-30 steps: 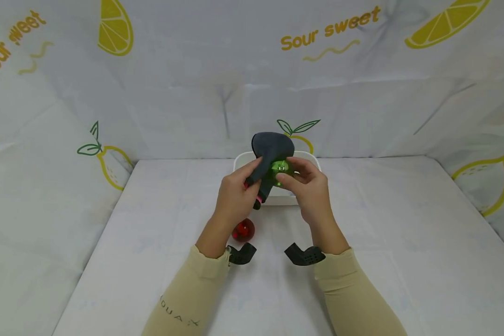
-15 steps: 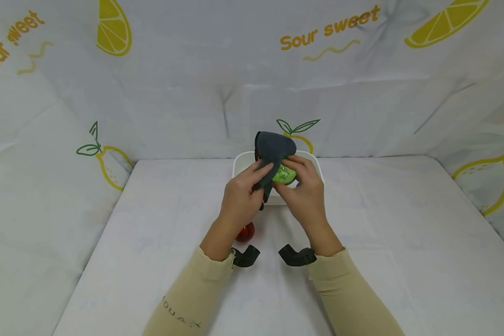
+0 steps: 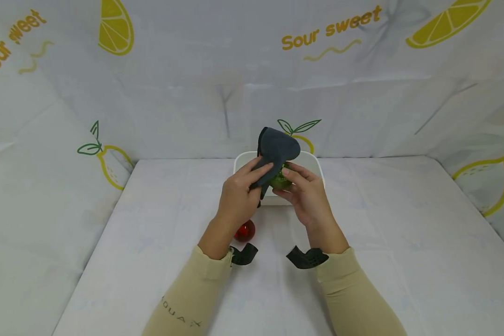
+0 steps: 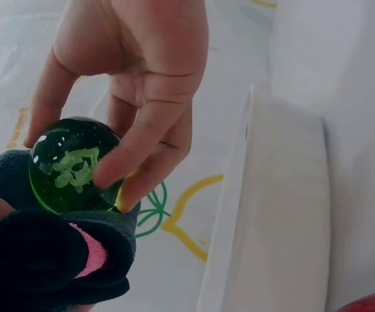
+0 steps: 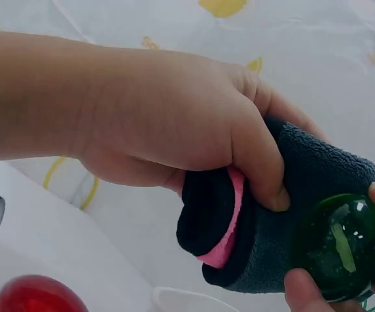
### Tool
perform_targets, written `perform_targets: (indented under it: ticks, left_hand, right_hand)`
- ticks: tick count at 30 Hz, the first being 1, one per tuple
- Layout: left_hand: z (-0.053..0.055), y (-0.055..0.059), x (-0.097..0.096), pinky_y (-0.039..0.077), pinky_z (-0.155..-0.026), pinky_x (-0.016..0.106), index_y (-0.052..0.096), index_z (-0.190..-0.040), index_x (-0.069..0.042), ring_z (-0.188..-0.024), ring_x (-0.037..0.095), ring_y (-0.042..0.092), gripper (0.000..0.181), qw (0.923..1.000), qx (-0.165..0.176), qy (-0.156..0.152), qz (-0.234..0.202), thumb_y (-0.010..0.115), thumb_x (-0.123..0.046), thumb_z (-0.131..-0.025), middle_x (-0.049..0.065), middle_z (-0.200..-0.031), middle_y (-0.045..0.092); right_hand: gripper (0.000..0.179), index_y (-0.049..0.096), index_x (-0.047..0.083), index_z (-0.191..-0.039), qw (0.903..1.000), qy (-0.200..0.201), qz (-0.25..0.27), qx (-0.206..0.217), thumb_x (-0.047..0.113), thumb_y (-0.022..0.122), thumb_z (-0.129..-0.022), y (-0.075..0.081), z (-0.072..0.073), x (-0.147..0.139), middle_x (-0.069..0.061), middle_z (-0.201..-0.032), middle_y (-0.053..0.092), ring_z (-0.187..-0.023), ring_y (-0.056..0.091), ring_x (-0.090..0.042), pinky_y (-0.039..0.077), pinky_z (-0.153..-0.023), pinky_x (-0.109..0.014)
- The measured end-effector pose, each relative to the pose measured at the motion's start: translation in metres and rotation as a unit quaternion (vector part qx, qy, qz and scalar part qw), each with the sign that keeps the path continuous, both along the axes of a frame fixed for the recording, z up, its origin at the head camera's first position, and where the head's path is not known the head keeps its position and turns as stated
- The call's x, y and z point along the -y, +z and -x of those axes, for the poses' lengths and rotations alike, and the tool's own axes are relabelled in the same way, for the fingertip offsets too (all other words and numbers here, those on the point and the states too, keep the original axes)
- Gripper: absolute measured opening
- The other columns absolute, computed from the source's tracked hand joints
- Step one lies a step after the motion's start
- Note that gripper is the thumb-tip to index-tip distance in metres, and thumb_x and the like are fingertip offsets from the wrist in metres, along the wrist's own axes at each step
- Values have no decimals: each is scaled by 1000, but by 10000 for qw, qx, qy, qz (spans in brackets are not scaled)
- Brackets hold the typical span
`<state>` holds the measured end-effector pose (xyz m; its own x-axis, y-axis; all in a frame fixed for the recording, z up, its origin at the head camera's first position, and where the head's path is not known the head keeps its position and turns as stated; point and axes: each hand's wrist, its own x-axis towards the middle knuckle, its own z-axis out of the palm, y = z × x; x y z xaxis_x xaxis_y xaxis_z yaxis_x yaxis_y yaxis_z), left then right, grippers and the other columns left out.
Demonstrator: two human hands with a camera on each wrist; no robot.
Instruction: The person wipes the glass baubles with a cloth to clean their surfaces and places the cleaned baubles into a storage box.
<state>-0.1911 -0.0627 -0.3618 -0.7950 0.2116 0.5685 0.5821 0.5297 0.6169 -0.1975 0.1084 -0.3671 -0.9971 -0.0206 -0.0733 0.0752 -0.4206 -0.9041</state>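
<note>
My left hand grips a dark blue-grey cloth, bunched and folded, with pink showing at its edge in both wrist views. In my right hand a shiny, see-through green ball is held by the fingertips, pressed against the cloth. A pale green shape shows within the ball in the left wrist view. Both hands work above the near part of a white bin. Part of the ball is hidden behind the fingers and the cloth.
A red ball lies on the white tabletop, just in front of the bin and partly behind the left wrist. A white cloth wall printed with lemons rises behind the table. Black camera mounts stick out from both wrists.
My right fingers have shifted around the green ball, turning it against the cloth. The cloth's top has moved slightly right and up. The red ball stays where it was.
</note>
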Motion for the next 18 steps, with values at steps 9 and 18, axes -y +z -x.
perform_targets:
  ticks: [9,18]
  left_hand:
    - [-2,0,0,57,-90,37,69,-126,-13,-125,28,59,43,9999,153,-2,-20,54,4,-89,14,-140,57]
    - [-4,1,-5,53,-96,38,71,-123,-13,-125,28,59,44,9985,-246,71,485,56,5,-86,15,-140,57]
  right_hand:
    - [51,65,2,-126,9147,-935,-3418,-1945,13,82,-79,-3,-5,4,-10,-121,63,-100,64,-15,58,-76,-28]
    - [45,69,-2,-116,7825,-2271,-4773,-3291,8,83,-75,-10,-4,11,-19,-119,65,-109,63,-30,57,-82,-43]
